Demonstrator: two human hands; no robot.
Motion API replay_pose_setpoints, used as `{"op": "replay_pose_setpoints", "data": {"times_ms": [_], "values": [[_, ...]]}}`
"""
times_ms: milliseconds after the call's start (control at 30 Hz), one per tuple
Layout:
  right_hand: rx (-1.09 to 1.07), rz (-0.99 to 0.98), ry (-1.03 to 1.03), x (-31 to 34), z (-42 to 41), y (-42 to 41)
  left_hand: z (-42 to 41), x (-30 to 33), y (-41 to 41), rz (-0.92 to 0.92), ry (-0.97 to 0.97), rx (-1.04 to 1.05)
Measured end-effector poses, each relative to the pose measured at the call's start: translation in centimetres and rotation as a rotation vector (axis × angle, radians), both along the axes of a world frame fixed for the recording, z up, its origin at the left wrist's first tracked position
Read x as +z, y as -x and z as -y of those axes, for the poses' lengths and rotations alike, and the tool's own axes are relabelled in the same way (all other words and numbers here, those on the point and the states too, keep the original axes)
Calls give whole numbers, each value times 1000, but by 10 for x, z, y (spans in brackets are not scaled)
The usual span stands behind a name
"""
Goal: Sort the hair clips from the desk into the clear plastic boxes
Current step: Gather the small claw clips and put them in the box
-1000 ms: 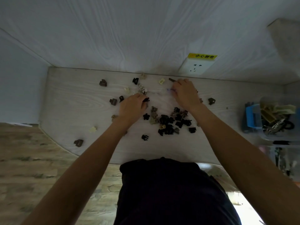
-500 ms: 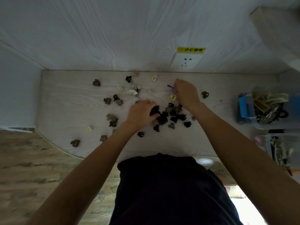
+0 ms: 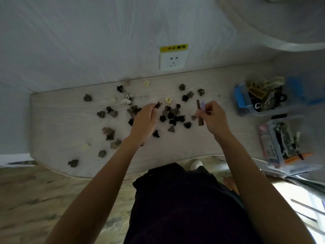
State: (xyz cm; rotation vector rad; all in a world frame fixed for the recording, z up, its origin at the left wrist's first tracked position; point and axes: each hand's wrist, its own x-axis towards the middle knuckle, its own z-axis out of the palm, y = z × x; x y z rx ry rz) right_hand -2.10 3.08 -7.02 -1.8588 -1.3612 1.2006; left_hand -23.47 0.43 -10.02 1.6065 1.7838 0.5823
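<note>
The step in hand looks like the picking-up: both hands are over the desk (image 3: 52,120) and each one already holds clips. The left hand (image 3: 143,120) pinches a small dark claw clip (image 3: 158,104) at its fingertips. The right hand (image 3: 213,117) has its fingers curled round a long brown clip (image 3: 199,111) together with a pale purple one (image 3: 202,105).

Many small hair clips (image 3: 173,117) lie scattered on the desk, most of them dark, from about 9 o'clock of the hands to the heap between them. The clear plastic boxes are at 3 o'clock: one with blue parts (image 3: 246,101) and one nearer the desk edge (image 3: 281,147), both partly filled.

I judge that the sorting is far from finished. The next move asks to carry the held clips toward 3 o'clock and choose the matching box.
</note>
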Motion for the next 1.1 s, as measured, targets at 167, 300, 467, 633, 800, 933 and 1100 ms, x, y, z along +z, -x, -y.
{"op": "replay_pose_setpoints", "data": {"times_ms": [167,300,467,633,800,933,1100], "values": [[-93,-158,-3,16,46,-92,13,11,-88,-41,-135,-354],[-146,89,-46,26,70,-179,16,18,-172,-95,-261,-558],[-69,469,-70,13,76,-259,22,25,-276,-162,-414,-702],[32,446,-68,7,69,-287,26,31,-345,-210,-421,-706],[93,426,-101,4,68,-303,20,25,-369,-360,-335,-707],[172,451,-151,-5,75,-306,12,21,-360,-340,-285,-642],[115,544,-472,11,89,-269,36,30,-312,-41,-249,-20]]}}
